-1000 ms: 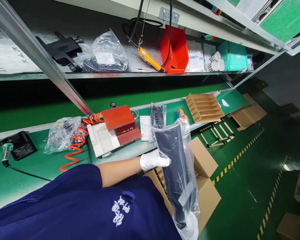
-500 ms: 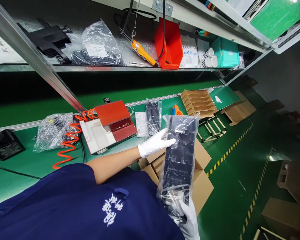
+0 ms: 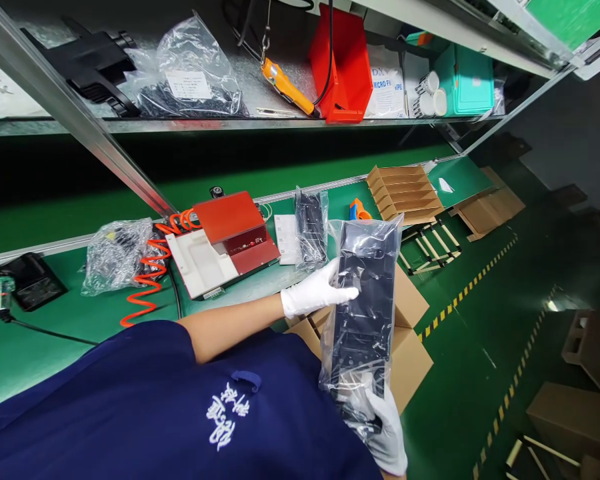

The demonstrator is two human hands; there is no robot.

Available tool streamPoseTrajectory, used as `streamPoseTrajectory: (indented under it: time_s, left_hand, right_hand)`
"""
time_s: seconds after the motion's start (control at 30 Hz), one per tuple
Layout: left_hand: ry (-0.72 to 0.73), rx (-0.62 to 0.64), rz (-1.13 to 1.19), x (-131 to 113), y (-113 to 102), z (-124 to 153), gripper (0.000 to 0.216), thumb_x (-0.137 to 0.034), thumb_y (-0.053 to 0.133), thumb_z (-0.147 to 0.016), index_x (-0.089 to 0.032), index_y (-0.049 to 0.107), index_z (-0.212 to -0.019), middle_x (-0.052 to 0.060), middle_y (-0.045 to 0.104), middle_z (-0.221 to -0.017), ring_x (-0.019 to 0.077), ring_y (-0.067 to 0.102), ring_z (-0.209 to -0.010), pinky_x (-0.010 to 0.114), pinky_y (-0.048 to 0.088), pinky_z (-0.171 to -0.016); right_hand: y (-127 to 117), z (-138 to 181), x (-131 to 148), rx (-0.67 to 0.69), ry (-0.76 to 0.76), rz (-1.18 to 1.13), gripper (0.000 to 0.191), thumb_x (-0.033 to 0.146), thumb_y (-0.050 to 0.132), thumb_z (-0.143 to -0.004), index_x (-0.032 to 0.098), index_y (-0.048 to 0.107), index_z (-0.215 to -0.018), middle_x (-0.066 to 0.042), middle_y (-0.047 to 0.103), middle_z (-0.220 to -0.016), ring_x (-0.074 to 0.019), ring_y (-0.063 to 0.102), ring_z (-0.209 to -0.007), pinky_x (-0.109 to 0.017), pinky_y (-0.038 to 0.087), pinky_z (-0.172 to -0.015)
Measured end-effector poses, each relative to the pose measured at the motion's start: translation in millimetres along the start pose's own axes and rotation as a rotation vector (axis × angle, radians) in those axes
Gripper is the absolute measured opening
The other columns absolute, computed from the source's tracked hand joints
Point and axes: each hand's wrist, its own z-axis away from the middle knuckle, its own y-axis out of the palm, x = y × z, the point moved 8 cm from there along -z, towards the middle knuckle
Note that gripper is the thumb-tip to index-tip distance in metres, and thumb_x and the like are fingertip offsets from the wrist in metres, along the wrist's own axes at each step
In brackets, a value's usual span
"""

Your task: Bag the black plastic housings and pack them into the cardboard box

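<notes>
Both my hands wear white gloves and hold a long black plastic part in a clear bag [image 3: 364, 293]. My left hand [image 3: 317, 291] grips its left edge near the upper half, thumb lying across the front. Around the lower end, where the clear film bunches up, my right hand [image 3: 386, 427] is closed; some of its fingers are hidden behind the part. Beneath the bagged part stands an open cardboard box [image 3: 410, 360], largely covered by it. A second bagged black part [image 3: 311, 227] lies on the green bench beside a white label sheet [image 3: 286, 239].
A red and white machine [image 3: 230, 243] sits on the bench, with a coiled orange hose [image 3: 143, 293] and a bubble-wrapped bundle [image 3: 117, 253] to its left. Cardboard dividers [image 3: 405, 193] and an orange tape dispenser [image 3: 360, 210] lie farther right. An orange electric screwdriver [image 3: 287, 87] hangs by the shelf.
The camera view has shifted slightly. Both hands keep their hold on the bagged part, which stays over the box; its lower end and my right hand appear slightly farther right.
</notes>
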Motion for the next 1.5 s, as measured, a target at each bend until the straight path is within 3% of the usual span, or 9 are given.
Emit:
streamPoseTrajectory:
  time_s: [0.27,0.53,0.67,0.87,1.0,1.13,1.3,1.5]
  left_hand:
    - [0.101,-0.118,-0.090,1,-17,-6,0.073,-0.061,0.074,-0.082,-0.016,0.056,-0.137,0.016,0.060,-0.145,0.0373,0.052,-0.138,0.056,0.036,-0.122]
    - [0.045,0.033,0.023,-8,8,15,0.076,-0.047,0.083,-0.080,-0.019,0.049,-0.142,0.016,0.063,-0.139,0.0335,0.060,-0.130,0.052,0.050,-0.111]
    - [0.048,0.008,0.011,-13,9,16,0.068,-0.049,0.081,-0.081,-0.016,0.055,-0.135,0.016,0.066,-0.134,0.0320,0.064,-0.124,0.051,0.051,-0.109]
    - [0.014,-0.094,-0.146,-13,-8,8,0.062,-0.059,0.078,-0.079,-0.013,0.064,-0.119,0.015,0.071,-0.126,0.0327,0.065,-0.119,0.052,0.049,-0.111]
    - [-0.010,-0.022,-0.096,-16,-2,13,0.069,-0.062,0.076,-0.079,-0.017,0.063,-0.130,0.014,0.069,-0.131,0.0332,0.062,-0.125,0.053,0.047,-0.113]
    - [-0.022,0.085,-0.028,-14,12,27,0.082,-0.059,0.081,-0.078,-0.018,0.054,-0.144,0.017,0.061,-0.145,0.0347,0.056,-0.135,0.052,0.045,-0.115]
    - [0.018,0.055,0.002,-19,5,24,0.083,-0.060,0.079,-0.079,-0.018,0.053,-0.146,0.017,0.061,-0.146,0.0382,0.052,-0.140,0.056,0.042,-0.119]
    - [0.006,0.066,-0.106,-33,-1,15,0.074,-0.046,0.082,-0.080,-0.015,0.055,-0.142,0.019,0.062,-0.144,0.0351,0.061,-0.130,0.055,0.046,-0.115]
  right_hand:
    - [6,9,7,-0.070,-0.009,0.002,0.053,0.045,0.089,-0.064,0.027,0.079,-0.113,-0.006,0.074,-0.116,-0.0276,0.073,-0.107,-0.033,0.062,-0.095]
    - [-7,14,-6,-0.159,0.025,-0.080,0.052,0.048,0.092,-0.053,0.026,0.083,-0.100,-0.008,0.075,-0.108,-0.0303,0.075,-0.100,-0.034,0.064,-0.088]
    - [-5,13,-11,-0.099,0.009,-0.100,0.051,0.046,0.091,-0.055,0.026,0.083,-0.101,-0.008,0.076,-0.108,-0.0294,0.075,-0.097,-0.033,0.064,-0.086]
    - [0,11,-18,-0.013,0.017,-0.129,0.054,0.041,0.089,-0.062,0.025,0.079,-0.113,-0.010,0.074,-0.116,-0.0316,0.073,-0.105,-0.040,0.062,-0.095]
    - [1,13,-15,0.006,-0.009,-0.160,0.056,0.039,0.087,-0.066,0.029,0.076,-0.119,-0.007,0.072,-0.123,-0.0300,0.071,-0.113,-0.037,0.060,-0.100]
    - [11,16,-7,0.028,-0.013,-0.182,0.056,0.038,0.088,-0.065,0.026,0.077,-0.118,-0.008,0.073,-0.117,-0.0283,0.073,-0.106,-0.034,0.061,-0.096]
    - [17,19,0,-0.011,-0.001,-0.166,0.054,0.039,0.092,-0.059,0.025,0.079,-0.110,-0.008,0.075,-0.112,-0.0281,0.074,-0.103,-0.033,0.062,-0.093]
    - [9,21,-10,0.005,0.005,-0.157,0.051,0.042,0.088,-0.064,0.027,0.079,-0.112,-0.009,0.073,-0.117,-0.0317,0.073,-0.107,-0.040,0.061,-0.097]
